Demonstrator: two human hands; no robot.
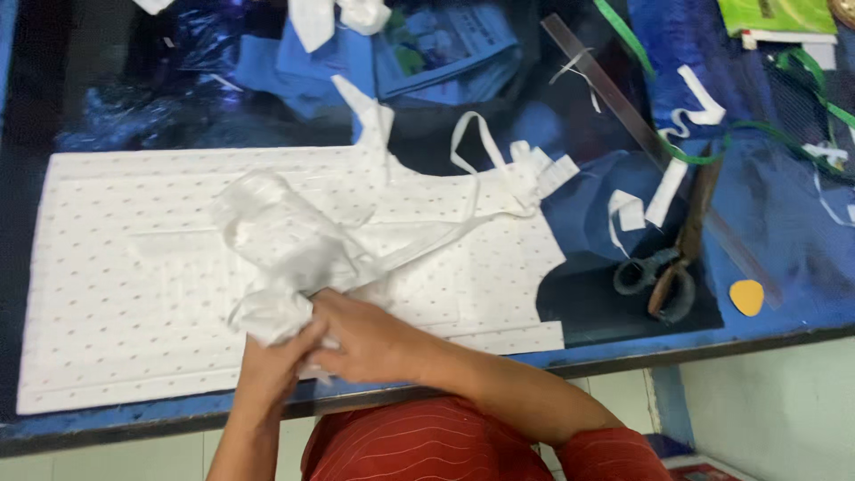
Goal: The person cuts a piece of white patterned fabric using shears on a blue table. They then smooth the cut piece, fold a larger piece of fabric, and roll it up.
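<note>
Both hands meet, right hand (370, 343) over left hand (276, 361), fingers seemingly curled

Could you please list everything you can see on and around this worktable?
dotted fabric: one, white, flat across the table's left and middle
sheer crumpled cloth: one, white, on the dotted fabric
fabric scraps: several, white, scattered at the middle and right
scissors: one pair, dark, right of the fabric
chalk piece: one, yellow, near the right edge
clear ruler: one, transparent, lying diagonally at upper right
ribbon: one, green, upper right
table: one, blue
left hand: gripping the crumpled cloth
right hand: gripping the cloth beside it
</note>
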